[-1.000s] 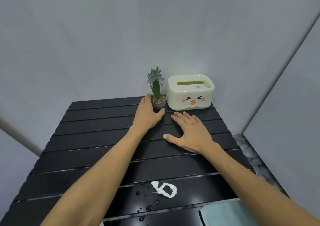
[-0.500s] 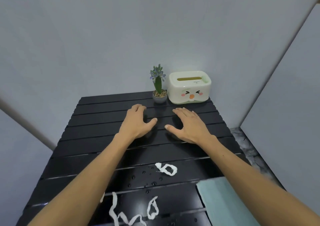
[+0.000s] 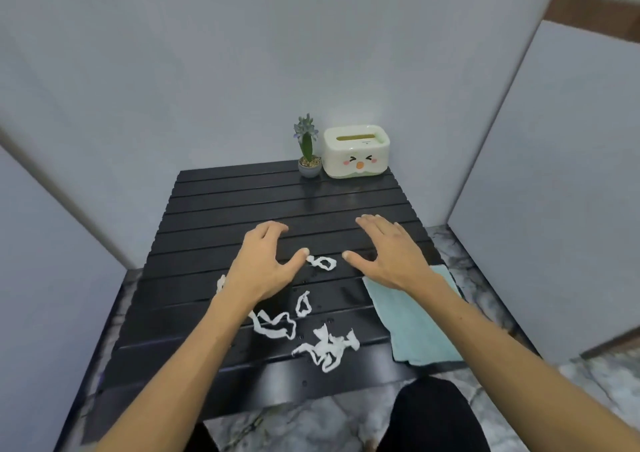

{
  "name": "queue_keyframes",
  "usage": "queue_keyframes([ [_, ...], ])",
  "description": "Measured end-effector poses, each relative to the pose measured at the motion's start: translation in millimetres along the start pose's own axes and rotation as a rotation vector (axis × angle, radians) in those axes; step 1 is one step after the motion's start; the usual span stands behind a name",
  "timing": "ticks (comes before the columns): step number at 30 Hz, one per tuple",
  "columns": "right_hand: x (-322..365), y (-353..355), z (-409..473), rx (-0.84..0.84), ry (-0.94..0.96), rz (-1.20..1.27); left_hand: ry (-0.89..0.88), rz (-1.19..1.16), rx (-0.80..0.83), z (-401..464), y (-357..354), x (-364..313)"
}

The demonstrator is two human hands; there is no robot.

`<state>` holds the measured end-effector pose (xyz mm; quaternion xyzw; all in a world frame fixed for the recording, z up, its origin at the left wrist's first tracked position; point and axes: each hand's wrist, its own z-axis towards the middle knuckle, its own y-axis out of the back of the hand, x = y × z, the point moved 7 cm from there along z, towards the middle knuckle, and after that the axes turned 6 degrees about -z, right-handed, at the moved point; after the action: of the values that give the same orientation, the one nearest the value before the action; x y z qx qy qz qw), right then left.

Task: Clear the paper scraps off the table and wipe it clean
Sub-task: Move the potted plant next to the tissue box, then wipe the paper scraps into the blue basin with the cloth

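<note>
Both hands spread, holding nothing: left grip [image 3: 265, 264] thumb beside a looped white paper scrap [image 3: 322, 262] (another scrap half-hidden under that wrist), right grip [image 3: 388, 252] near the pale-green cloth [image 3: 419, 323] on the black slatted counter [image 3: 242, 202].

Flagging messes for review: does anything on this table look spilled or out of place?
Yes. Torn white paper scraps lie strewn across the near half of the black slatted table, with small water droplets among them. The plant and tissue box stand upright.

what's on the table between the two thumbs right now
In the head view, one small looped paper scrap lies on the black slats between the left hand and the right hand, nearest the left thumb.
</note>
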<state>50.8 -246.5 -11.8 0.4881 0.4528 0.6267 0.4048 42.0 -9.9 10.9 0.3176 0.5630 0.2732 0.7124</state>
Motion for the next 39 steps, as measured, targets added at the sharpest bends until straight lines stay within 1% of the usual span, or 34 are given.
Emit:
queue_keyframes([
  [7,-8,-10,-80,0.023,-0.071,0.042,0.045,0.004,-0.028,-89,2,5],
  [12,-7,-13,-105,0.033,-0.076,0.025,0.068,-0.024,-0.065,-136,2,3],
  [15,-5,-11,-117,0.012,-0.088,0.038,0.093,-0.037,-0.051,-157,-2,4],
  [18,-3,-11,-123,0.003,-0.09,0.037,0.103,-0.039,-0.039,-171,-7,3],
  [22,-4,-18,-132,0.043,-0.128,0.046,0.104,-0.032,-0.025,-184,-13,-1],
  [25,-5,-17,-134,0.025,-0.137,0.048,0.119,-0.018,-0.032,-190,-15,-1],
  [30,-11,-15,-132,0.004,-0.177,0.023,0.096,0.072,-0.041,-195,-20,0],
  [35,-29,-21,-133,0.043,-0.26,-0.02,0.16,0.126,-0.018,-196,-28,11],
  [39,-35,-29,-131,0.088,-0.3,-0.077,0.168,0.155,-0.011,-200,-32,15],
])
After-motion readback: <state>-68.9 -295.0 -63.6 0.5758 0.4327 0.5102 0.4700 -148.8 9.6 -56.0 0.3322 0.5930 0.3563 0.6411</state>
